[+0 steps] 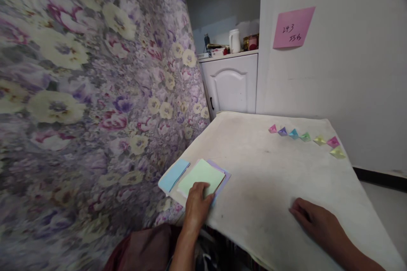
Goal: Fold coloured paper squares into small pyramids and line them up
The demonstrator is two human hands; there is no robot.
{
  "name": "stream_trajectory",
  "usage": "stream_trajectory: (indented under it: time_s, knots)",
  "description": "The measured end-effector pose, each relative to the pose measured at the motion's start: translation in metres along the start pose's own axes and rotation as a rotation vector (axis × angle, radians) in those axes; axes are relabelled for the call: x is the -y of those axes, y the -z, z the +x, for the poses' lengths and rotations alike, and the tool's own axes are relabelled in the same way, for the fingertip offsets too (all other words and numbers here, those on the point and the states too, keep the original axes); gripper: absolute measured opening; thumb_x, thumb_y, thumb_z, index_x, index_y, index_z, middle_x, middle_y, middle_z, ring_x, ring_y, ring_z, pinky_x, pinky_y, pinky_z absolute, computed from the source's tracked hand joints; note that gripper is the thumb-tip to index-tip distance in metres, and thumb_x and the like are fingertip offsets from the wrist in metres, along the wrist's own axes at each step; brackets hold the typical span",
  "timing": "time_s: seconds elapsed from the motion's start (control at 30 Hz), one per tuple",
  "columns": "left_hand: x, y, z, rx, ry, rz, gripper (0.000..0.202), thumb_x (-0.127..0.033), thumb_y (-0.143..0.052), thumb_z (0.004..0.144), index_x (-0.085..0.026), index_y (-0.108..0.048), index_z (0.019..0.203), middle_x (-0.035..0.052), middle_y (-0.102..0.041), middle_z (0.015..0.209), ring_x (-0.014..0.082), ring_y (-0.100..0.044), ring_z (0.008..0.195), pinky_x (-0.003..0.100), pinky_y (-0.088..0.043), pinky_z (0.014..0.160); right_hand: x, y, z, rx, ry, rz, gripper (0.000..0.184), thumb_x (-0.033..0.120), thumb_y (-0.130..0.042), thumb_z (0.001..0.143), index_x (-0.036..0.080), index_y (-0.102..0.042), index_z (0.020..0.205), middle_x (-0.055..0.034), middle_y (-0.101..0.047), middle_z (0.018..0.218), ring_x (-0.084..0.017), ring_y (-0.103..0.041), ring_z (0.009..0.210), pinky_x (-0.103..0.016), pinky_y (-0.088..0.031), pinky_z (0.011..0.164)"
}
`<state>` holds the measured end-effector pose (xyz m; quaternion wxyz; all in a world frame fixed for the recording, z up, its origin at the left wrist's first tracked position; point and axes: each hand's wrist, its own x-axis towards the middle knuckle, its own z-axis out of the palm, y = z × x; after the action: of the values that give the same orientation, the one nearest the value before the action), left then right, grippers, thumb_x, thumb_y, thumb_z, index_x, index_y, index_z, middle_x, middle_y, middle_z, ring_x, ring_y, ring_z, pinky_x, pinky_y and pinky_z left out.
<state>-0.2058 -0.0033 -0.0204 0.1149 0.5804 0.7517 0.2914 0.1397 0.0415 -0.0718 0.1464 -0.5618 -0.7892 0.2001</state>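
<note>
My left hand (197,203) rests on the near edge of a pale green sheet of paper (203,173), the top of a small stack. Its fingers are bent and its thumb stands apart from them; no sheet is lifted. A purple sheet (226,180) sticks out from under the stack on the right. Beside the stack, at the table's left corner, lies a blue stack of paper (174,175). Over on the right, my right hand (313,219) lies on the table with its fingers curled in, and nothing shows in them.
Several small folded paper pieces (294,134) in mixed colours form a row toward the table's far right. The cream tabletop (251,169) meets a white wall carrying a pink note (293,28). A floral curtain (104,93) hangs close along the left; a white cabinet (233,87) stands behind.
</note>
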Motion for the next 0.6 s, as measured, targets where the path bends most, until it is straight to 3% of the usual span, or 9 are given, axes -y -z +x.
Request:
stream_trajectory:
  time_s: [0.6]
  knots:
    - [0.0047, -0.0017, 0.0010, -0.004, -0.031, -0.016, 0.023, -0.023, -0.052, 0.072, -0.017, -0.059, 0.093, 0.0071, -0.059, 0.095, 0.0214, -0.054, 0.093, 0.035, -0.041, 0.084, -0.0014, 0.0013, 0.0002, 0.006, -0.002, 0.018, 0.026, 0.043, -0.039, 0.084, 0.023, -0.047, 0.069, 0.0035, -0.059, 0.061, -0.014, -0.055, 0.058, -0.024, -0.033, 0.055]
